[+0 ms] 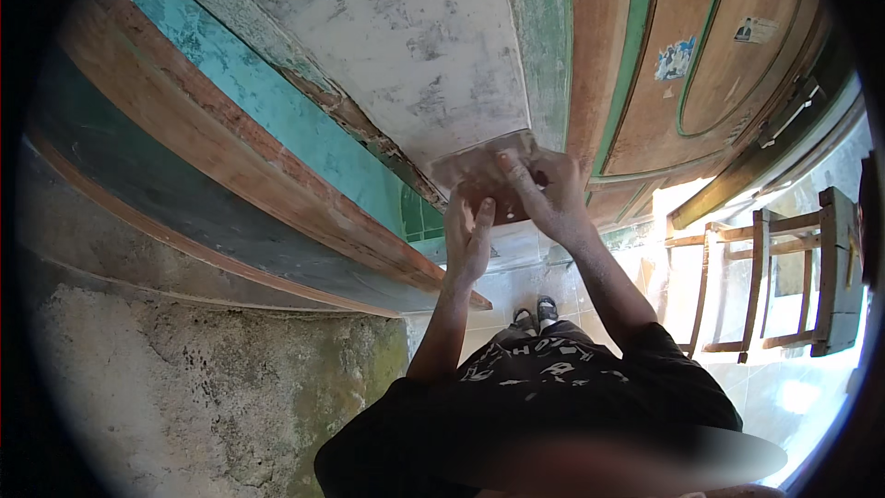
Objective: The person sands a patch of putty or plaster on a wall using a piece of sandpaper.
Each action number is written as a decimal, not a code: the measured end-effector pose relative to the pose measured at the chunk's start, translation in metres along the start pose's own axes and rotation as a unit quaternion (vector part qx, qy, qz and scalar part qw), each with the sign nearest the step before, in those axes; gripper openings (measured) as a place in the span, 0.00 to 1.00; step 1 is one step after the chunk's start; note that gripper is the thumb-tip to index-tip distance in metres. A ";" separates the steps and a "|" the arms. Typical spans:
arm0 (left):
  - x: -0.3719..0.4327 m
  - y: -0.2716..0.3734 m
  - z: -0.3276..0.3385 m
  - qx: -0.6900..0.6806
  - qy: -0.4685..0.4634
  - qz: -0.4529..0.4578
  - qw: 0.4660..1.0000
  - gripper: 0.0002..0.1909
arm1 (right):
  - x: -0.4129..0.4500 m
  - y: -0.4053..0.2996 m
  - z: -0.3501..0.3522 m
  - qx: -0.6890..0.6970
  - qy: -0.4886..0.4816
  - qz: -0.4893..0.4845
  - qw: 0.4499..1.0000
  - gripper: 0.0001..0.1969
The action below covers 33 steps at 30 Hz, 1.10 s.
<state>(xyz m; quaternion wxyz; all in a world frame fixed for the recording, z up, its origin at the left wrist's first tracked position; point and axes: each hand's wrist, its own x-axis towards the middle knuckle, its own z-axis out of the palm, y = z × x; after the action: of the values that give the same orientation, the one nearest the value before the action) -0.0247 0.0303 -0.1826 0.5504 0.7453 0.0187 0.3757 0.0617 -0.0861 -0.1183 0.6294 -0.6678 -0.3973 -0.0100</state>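
Both my hands hold a dusty reddish-brown sheet (462, 167) that looks like sandpaper. My left hand (468, 238) grips its lower left part, with the thumb lying over the near face. At the right side, my right hand (551, 192) pinches the sheet, its thumb pointing up across it. Pale dust coats both hands and forearms. Directly beyond the sheet stands a white wall panel (401, 28) with grey patches; whether the sheet touches it I cannot tell. The fingers behind the sheet are hidden.
A wooden door (664, 21) with green trim and stickers rises at the right. Left are a turquoise wall strip (276, 124), wooden frame edges (228, 159) and a stained plaster wall (207, 387). A wooden stand (753, 277) occupies the tiled floor (733, 387) at right.
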 end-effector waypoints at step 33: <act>0.074 0.096 -0.014 -0.223 0.402 -0.040 0.887 0.27 | 0.070 -0.057 0.053 0.152 0.070 -0.019 0.986 0.22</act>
<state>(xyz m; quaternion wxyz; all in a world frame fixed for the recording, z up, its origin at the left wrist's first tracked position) -0.0162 0.0364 -0.0609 0.6618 0.3869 0.1843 0.6151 0.0523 -0.0112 -0.0460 0.7497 -0.5543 -0.3614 -0.0082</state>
